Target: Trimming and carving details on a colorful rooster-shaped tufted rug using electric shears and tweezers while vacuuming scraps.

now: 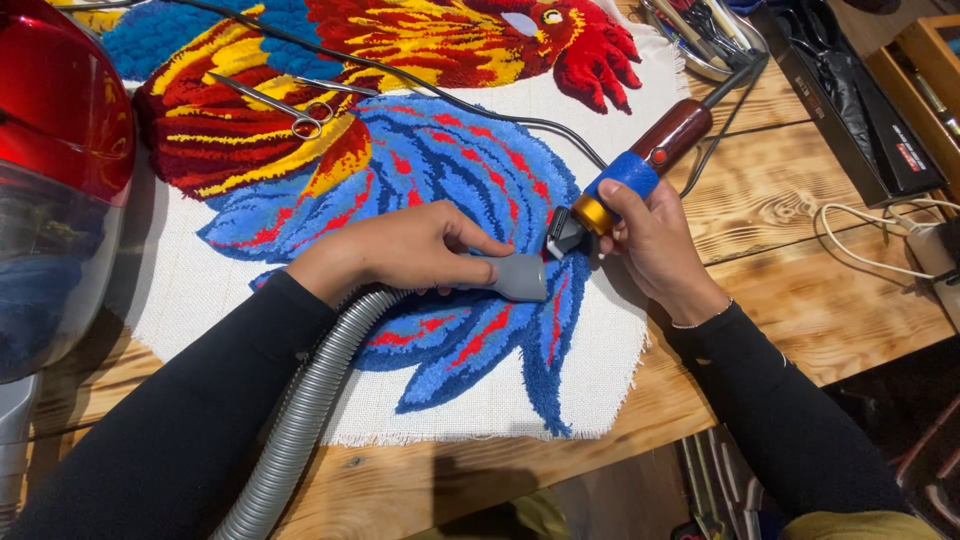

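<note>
A tufted rug (pixel 420 170) showing a rooster in red, yellow and blue lies on white backing cloth on the wooden table (pixel 780 290). My left hand (pixel 400 250) grips a grey vacuum nozzle (pixel 515 277), whose ribbed grey hose (pixel 300 420) runs down past my forearm. My right hand (pixel 650 235) holds an electric trimmer (pixel 630 175) with a blue grip, gold collar and red-brown body. Its blade head (pixel 562 232) touches the blue tail feathers right beside the nozzle tip.
A red vacuum body (pixel 55 150) stands at the left edge. Metal scissors (pixel 290 105) lie on the rug's red-yellow part. A black cable crosses the rug top. A metal tray (pixel 705 40), a black box (pixel 860 100) and white cables (pixel 880 240) sit at the right.
</note>
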